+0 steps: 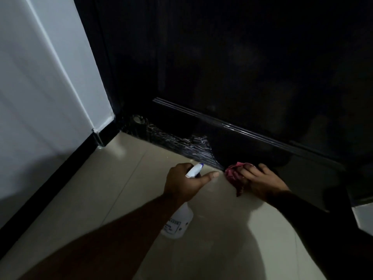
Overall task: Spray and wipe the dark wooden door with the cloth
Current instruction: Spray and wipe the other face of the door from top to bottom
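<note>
The dark wooden door (252, 67) fills the upper right, with a ridged moulding near its bottom. White streaks of spray cover its lowest strip (193, 147) on the left. My left hand (183, 182) grips a white spray bottle (178, 223) with a blue and white nozzle, index finger stretched toward the door. My right hand (260, 181) presses a crumpled red cloth (235, 175) against the door's bottom edge, just right of the streaks.
A white wall (46, 73) with a black skirting board (50, 178) runs along the left to the corner. Beige floor tiles (113, 188) lie below the door. A pale object (363, 217) shows at the right edge.
</note>
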